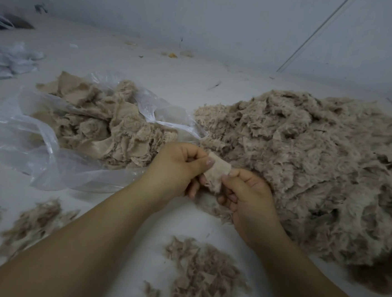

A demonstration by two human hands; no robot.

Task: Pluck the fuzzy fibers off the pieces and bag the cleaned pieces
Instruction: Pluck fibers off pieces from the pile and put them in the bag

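A small beige fuzzy fabric piece (217, 174) is held between both hands at the centre. My left hand (176, 168) pinches its left edge with thumb on top. My right hand (247, 195) pinches its right lower edge. A large heap of fuzzy beige pieces (319, 164) lies to the right, touching my right hand. A clear plastic bag (37, 139) lies open on the left with beige pieces (111, 126) inside it and spilling from its mouth.
Loose plucked fibre clumps lie on the white surface near me, one patch (205, 274) between my forearms and another patch (36, 224) at the left. Crumpled pale plastic (6, 58) sits at the far left. A white wall (202, 14) rises behind.
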